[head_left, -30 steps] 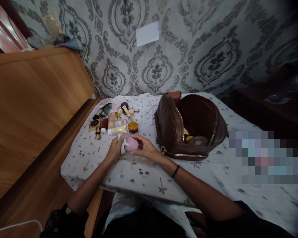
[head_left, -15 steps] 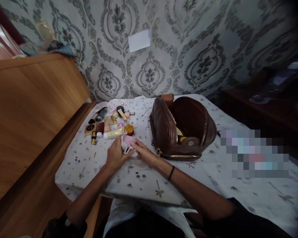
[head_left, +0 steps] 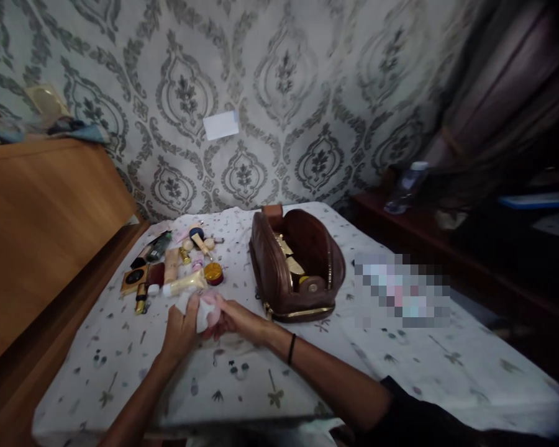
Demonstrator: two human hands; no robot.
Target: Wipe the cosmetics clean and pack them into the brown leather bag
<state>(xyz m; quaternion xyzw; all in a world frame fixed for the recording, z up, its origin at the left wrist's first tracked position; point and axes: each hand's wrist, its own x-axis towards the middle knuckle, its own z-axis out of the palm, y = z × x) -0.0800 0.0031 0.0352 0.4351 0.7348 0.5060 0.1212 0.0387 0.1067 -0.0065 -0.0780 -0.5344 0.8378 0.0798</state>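
My left hand grips a white cloth or wipe near the front of the table. Against it is a round pink item, with the fingers of my right hand closed around its right side. Just behind the hands lie a cream tube with a white cap and a round gold and red jar. Further right stands a brown bag, unzipped, with a few yellowish things inside.
Several cosmetics, among them a beige tube and a small gold bottle, lie at the left of the patterned tablecloth. A blurred-out patch is at the right. A clear bottle stands on a dark side table.
The view has turned to the right, so things appear further left. The white cloth now covers more of the pink item's left side, and my fingers have shifted around it.
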